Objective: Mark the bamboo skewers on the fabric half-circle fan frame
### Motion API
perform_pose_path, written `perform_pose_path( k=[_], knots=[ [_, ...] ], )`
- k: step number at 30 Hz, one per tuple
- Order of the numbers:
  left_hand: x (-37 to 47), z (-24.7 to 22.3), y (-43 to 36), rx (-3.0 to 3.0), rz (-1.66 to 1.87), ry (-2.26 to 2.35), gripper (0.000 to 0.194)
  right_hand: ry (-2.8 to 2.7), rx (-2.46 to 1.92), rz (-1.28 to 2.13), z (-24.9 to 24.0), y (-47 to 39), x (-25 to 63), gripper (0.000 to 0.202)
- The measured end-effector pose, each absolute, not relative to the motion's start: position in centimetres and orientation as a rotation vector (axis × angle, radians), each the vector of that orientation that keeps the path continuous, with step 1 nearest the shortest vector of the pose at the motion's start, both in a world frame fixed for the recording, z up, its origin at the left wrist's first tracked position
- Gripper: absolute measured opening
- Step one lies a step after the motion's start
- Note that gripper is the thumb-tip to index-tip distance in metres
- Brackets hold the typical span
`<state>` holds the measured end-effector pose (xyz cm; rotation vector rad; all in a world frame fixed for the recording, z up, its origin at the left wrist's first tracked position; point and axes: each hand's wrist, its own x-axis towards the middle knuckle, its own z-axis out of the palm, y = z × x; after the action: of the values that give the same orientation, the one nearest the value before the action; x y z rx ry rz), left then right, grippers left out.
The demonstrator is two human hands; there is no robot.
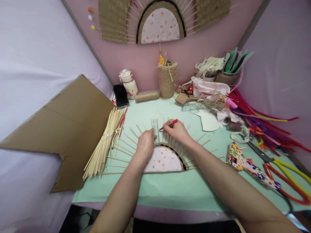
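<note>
Holding a red pen (172, 124) beside a clear ruler (155, 127).

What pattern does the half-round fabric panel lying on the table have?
The fabric panel is whitish-pink with small red spots, shown in the head view.

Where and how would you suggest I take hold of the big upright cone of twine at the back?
I'd grip the cone of twine around its middle, coming from the front: it stands upright, with its round side facing you. Avoid the top, where the yellow tassel and loose strands could snag, and the foot, where the twine roll lies close on the left.
</note>
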<state>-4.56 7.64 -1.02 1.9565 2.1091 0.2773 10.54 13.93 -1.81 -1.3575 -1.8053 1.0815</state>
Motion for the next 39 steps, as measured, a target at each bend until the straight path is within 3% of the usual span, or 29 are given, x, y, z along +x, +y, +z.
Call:
perform_pose_path(
  k=[39],
  knots=[
    [-4.49, -0.78, 7.51, 1.99, 0.294, 2.097, 0.015, -1.772, -1.358, 1.062, -2.13, 13.96, 10.59, 0.015]
  ],
)
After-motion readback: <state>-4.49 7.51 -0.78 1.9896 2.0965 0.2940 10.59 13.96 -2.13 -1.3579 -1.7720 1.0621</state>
